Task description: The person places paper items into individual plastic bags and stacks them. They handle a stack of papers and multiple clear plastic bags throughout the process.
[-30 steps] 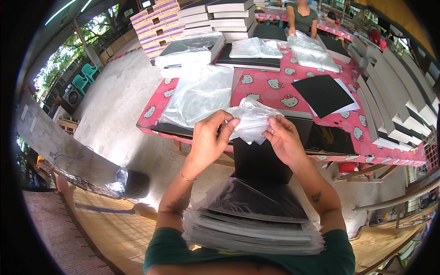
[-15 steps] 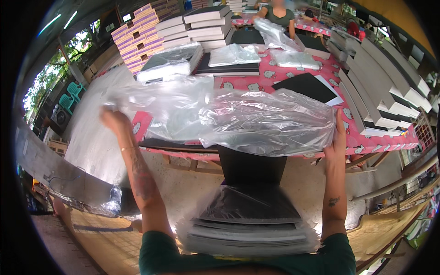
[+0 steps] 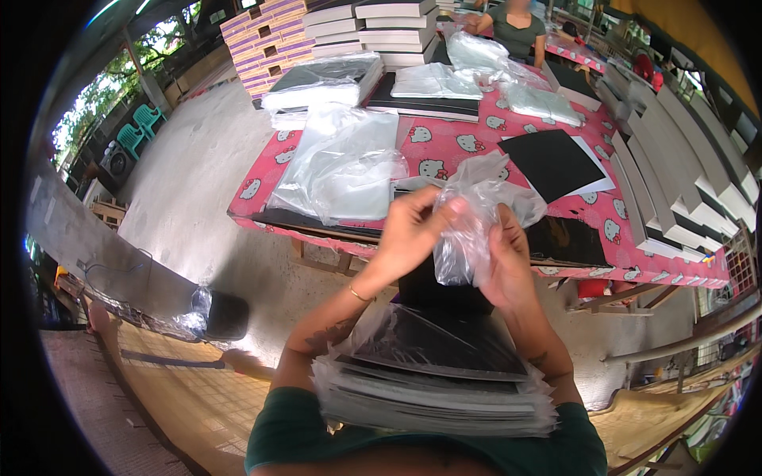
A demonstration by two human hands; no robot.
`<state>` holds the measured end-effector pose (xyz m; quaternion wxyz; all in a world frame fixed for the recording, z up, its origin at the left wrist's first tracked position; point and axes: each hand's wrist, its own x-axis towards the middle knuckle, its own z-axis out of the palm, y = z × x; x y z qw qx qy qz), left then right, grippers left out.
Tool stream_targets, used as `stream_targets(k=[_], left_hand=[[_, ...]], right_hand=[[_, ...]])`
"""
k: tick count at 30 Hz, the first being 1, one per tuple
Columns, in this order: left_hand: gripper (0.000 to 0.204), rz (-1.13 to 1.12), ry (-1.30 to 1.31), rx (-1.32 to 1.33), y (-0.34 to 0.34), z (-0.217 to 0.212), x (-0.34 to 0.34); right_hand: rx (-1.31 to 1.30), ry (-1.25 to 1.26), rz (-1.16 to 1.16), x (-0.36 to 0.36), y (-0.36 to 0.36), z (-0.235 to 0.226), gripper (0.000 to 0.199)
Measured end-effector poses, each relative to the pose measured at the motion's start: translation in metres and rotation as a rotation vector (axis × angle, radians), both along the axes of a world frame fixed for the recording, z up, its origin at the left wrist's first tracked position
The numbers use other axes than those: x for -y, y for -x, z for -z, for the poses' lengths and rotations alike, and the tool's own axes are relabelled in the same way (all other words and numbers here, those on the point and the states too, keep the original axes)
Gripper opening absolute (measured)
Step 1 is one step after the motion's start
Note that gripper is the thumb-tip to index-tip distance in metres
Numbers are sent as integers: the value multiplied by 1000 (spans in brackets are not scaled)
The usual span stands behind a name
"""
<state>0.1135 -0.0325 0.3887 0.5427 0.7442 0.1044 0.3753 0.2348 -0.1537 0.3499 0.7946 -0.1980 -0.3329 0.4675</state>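
Looking at the head view, the only one: both hands are up in front of the chest, bunched on one clear plastic bag (image 3: 476,214). Left hand (image 3: 413,226) has fingers curled tight, pinching the bag's upper left edge. Right hand (image 3: 504,266) has fingers closed narrow around the bag's lower right side. The bag is crumpled, hanging between the hands, above the near edge of the pink patterned table (image 3: 444,147); cannot tell if anything is in it.

Counts:
- 1 stack of bagged black sheets (image 3: 432,373) on the lap, near, just below the hands. Top sheet sits inside a clear sleeve; the number of sheets in the stack is too many to count.
- 1 loose pile of clear bags (image 3: 341,166) on the table's left part.
- 1 black sheet (image 3: 552,163) lying on a white sheet, right of centre, well apart from the hands.
- 1 bagged black bundle (image 3: 321,79) at the far left corner.
- 2 more heaps of clear bags (image 3: 508,83) at the far side; contents unclear.
- Rows of flat boxes (image 3: 683,174) stacked along the right edge, count unclear.
- 1 other person (image 3: 516,28) at the far end.
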Motion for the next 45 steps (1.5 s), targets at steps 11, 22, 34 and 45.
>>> stream_targets(k=[11, 22, 34, 45], left_hand=[[7, -339, 52, 116, 43, 22, -33], [62, 203, -675, -266, 28, -69, -2], [53, 354, -535, -8, 87, -61, -74], [35, 374, 664, 33, 66, -58, -23]], right_hand=[[-185, 108, 270, 17, -19, -43, 41], [1895, 228, 782, 34, -23, -95, 9], [1941, 554, 502, 79, -94, -97, 34], [572, 307, -189, 76, -125, -4, 38]])
